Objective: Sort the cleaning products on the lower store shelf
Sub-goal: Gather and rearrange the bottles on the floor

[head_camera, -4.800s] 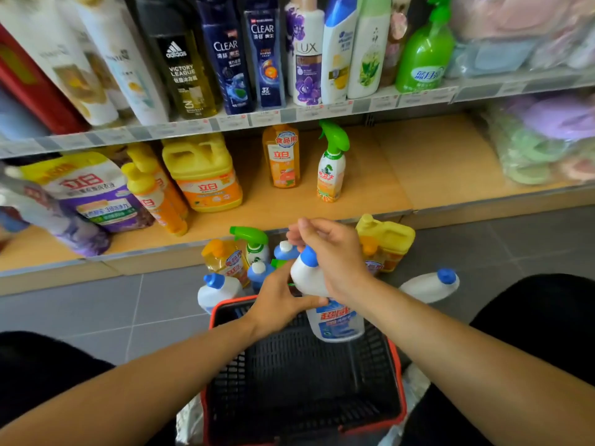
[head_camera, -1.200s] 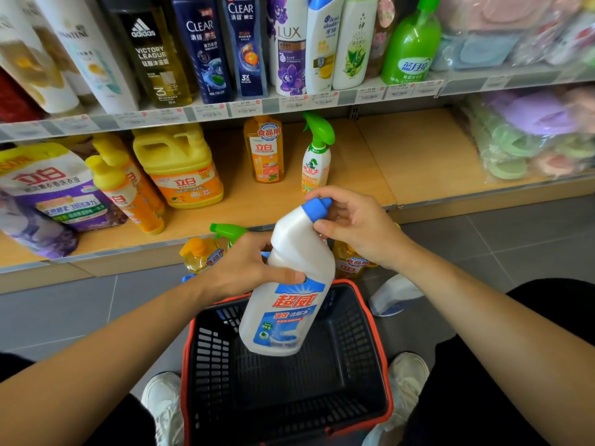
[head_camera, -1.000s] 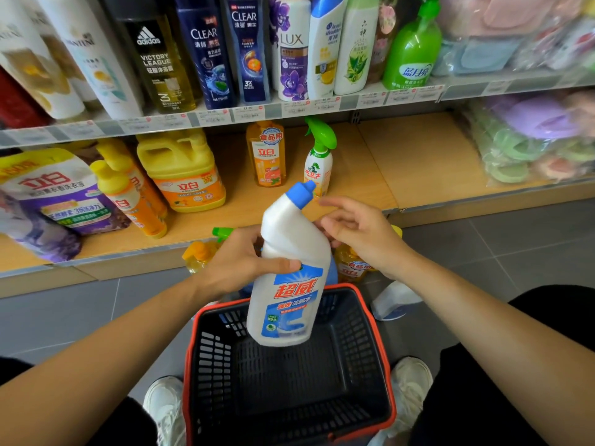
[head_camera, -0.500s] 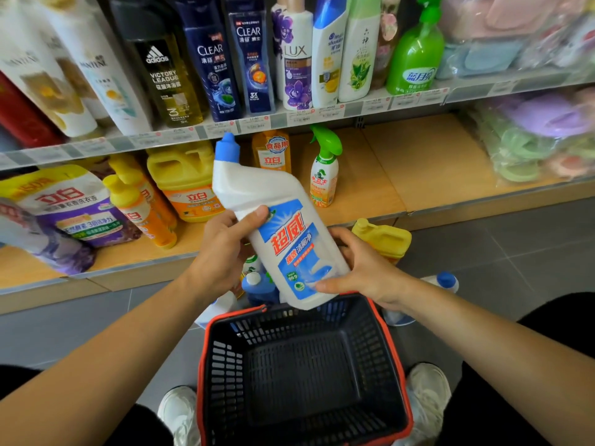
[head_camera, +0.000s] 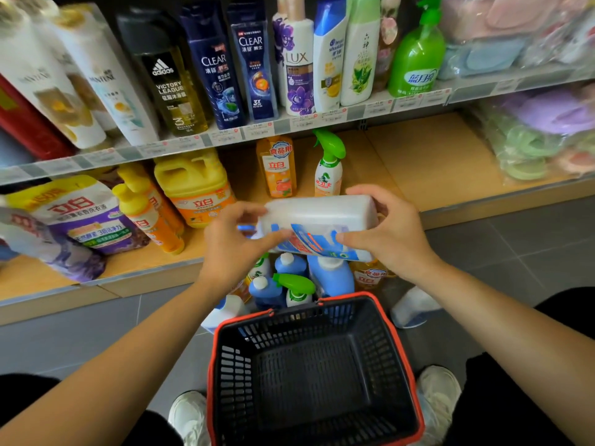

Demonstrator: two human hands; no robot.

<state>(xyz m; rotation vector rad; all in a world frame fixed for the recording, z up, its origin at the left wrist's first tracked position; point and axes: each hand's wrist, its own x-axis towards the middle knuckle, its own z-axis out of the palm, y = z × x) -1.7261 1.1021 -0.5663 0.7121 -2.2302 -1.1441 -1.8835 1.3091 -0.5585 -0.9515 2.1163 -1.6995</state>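
- Above the floor (head_camera: 515, 252), just in front of the lower shelf (head_camera: 434, 162) and its front edge, a white cleaner bottle (head_camera: 322, 214) lies level between both hands, its blue label turned down toward the camera.
- The left hand (head_camera: 235, 249) grasps the neck end, fingers on top and thumb pressed to the label; a bit of blue cap shows behind it.
- The right hand (head_camera: 386, 233) grasps the base end, fingers curled over the top edge and thumb underneath.
- Directly beneath the held bottle, a cluster stands on the floor against the shelf's base: blue-capped bottles (head_camera: 286, 262) and a green-trigger sprayer (head_camera: 296, 288).
- Right of that cluster, another white bottle (head_camera: 412, 307) lies on its side.
- Nearer the person sits a black mesh basket (head_camera: 306, 323) with a red rim, between two white shoes (head_camera: 190, 416).
- On the lower shelf, from its left end: a purple refill pouch (head_camera: 80, 214), yellow-capped bottles (head_camera: 145, 214), a yellow jug (head_camera: 193, 191), an orange bottle (head_camera: 278, 169) and a spray bottle (head_camera: 328, 169) with a green trigger, all upright or leaning.
- Shampoo bottles (head_camera: 209, 75) line the shelf above.
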